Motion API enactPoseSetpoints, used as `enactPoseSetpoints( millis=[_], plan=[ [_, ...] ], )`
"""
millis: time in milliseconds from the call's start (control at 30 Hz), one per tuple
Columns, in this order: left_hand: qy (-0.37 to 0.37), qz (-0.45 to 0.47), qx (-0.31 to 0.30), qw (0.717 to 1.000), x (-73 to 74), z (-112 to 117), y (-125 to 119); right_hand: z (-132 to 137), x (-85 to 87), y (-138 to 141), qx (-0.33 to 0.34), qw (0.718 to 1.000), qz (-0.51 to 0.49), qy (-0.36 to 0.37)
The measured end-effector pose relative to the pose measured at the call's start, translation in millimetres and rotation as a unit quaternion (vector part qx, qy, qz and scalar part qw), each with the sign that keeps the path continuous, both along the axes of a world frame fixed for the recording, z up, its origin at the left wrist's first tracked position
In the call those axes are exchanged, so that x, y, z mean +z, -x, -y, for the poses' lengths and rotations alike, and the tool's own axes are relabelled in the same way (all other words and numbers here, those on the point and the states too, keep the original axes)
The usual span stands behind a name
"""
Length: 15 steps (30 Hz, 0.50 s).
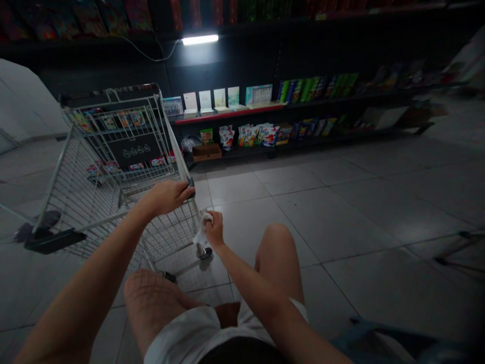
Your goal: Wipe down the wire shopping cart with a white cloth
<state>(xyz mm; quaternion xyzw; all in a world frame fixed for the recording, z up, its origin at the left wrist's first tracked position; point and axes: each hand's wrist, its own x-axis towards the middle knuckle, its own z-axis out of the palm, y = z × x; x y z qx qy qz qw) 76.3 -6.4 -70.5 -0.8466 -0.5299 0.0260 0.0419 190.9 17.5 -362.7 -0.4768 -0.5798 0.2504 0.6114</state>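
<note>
Tiled floor below, white cloth in right hand beside shopping cart.

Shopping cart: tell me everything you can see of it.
The shopping cart is silver-grey wire mesh, apparently metal, with pale rails, a dark panel bearing light markings at its far end, and a black end piece at the near left. It stands upright on the tiled floor before the shelving. A dark-tyred wheel shows below. The left hand rests on its near right corner; the right hand holds a white cloth by the frame, contact unclear.
</note>
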Motion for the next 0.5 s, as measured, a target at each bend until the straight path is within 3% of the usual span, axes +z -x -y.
enactPoseSetpoints(
  millis=[133,233,333,400,500],
  plan=[
    [-0.01,-0.004,0.0,1.0,-2.0,-1,2,5,9.3,2,0.086,0.993,0.064,-0.039],
    [0.002,0.012,-0.003,1.0,-2.5,1,5,-3,13.1,-12,0.164,0.983,0.081,-0.021],
    [-0.001,0.009,0.001,1.0,-1.4,4,5,-7,7.2,-18,0.126,0.99,0.049,0.048],
    [-0.005,0.005,0.006,1.0,-0.3,5,4,1,-3.1,-11,0.072,0.994,0.027,0.076],
    [-0.006,0.001,0.0,1.0,0.4,6,4,17,-19.4,2,0.062,0.994,0.021,0.091]
  ],
)
